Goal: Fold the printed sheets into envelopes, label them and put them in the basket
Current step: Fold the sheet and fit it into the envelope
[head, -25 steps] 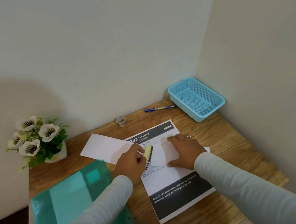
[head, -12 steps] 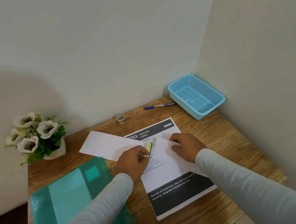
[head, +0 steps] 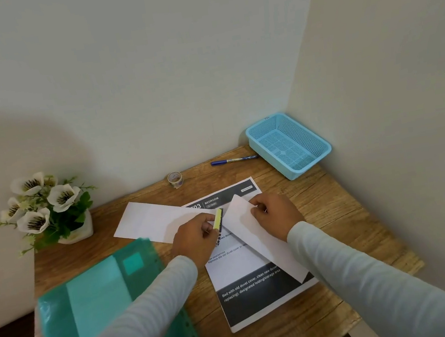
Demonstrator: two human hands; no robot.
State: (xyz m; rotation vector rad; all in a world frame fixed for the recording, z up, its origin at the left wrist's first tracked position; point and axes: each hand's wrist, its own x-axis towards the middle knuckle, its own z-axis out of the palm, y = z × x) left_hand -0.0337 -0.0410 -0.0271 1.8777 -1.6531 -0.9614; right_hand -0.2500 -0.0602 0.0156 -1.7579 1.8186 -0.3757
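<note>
- Sheet [head: 259, 266]: printed, lying flat on table [head: 342, 208], partly under both hands.
- Right hand [head: 277, 212]: fingertips pinch the top edge of a white paper [head: 257, 238] that lies slantwise over the sheet. Whether it is a folded part of the sheet cannot be told.
- Left hand [head: 195, 237]: curled, thumb and fingers pinching a yellow strip [head: 218, 218] just beside the white paper.
- Envelope [head: 148, 222]: white, flat, left of the sheet, its near end under the left hand.
- Basket [head: 310, 166]: blue, in the far right corner, well apart from the sheet. Pen [head: 233, 160] lies just beside it.
- Tape [head: 174, 179], flowers [head: 45, 206], green folder [head: 104, 295]: on table.
</note>
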